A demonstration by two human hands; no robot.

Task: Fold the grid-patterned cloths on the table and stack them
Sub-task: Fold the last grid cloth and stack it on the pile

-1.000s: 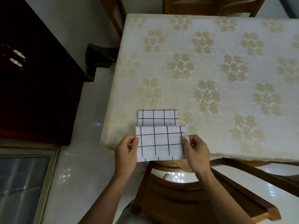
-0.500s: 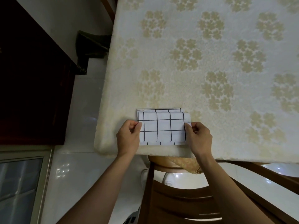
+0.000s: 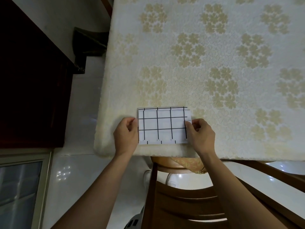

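Two bare hands frame a folded white cloth with a black grid pattern (image 3: 163, 124), which lies flat on the table covered with a cream tablecloth bearing beige flower clusters (image 3: 214, 71). The cloth sits close to the table's near edge, not far from its near left corner. Beneath it, a thin strip of another white grid-patterned layer (image 3: 189, 115) peeks out along the far side and at the far right corner; the two lie nearly squared up, one on the other.

The right hand (image 3: 202, 136) pinches the cloth's right edge, its thumb lying on top of the fabric and its fingers curled close by. The left hand (image 3: 126, 134) rests against the left edge with its fingers curled inward; whether it actually grips the fabric cannot be told. Both forearms reach in from the bottom of the view.

A brown wooden chair (image 3: 189, 204) stands tucked in under the near edge of the table. To the left are a glossy white tiled floor (image 3: 79, 171) and a dark wooden cabinet (image 3: 24, 80).
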